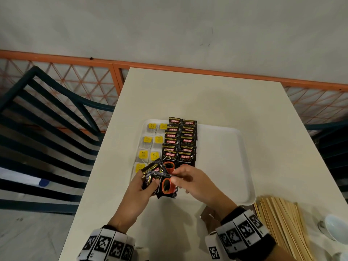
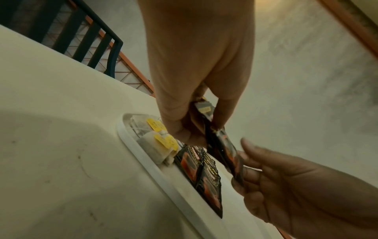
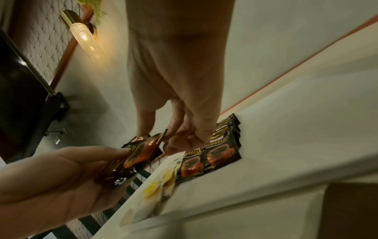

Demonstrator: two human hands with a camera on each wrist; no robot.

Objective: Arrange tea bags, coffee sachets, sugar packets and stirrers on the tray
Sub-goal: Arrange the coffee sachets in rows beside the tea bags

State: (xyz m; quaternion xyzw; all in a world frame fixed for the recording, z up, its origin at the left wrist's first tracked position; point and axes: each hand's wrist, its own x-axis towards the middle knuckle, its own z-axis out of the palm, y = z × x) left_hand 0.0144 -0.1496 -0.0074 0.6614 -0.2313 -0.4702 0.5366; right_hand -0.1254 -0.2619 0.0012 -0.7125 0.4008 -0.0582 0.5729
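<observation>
A white tray [image 1: 243, 147] lies on the cream table. Tea bags [image 1: 148, 140] with yellow tags fill its left side in two columns. Beside them, black coffee sachets [image 1: 180, 144] overlap in two columns. Over the tray's near left corner my left hand [image 1: 148, 183] grips a small bunch of loose coffee sachets [image 1: 165, 187]. My right hand [image 1: 175, 177] pinches the top edge of one sachet in that bunch. In the left wrist view the right hand's thumb and fingers [image 2: 241, 161] clamp the sachet [image 2: 227, 150]. The right wrist view shows the left hand [image 3: 114, 158] round the bunch [image 3: 141, 150].
Wooden stirrers [image 1: 282, 223] lie in a pile at the near right, off the tray. Brown packets [image 1: 207, 216] sit partly under my right wrist. A white cup [image 1: 337, 227] stands at the right edge. A dark slatted chair [image 1: 47, 119] is left of the table.
</observation>
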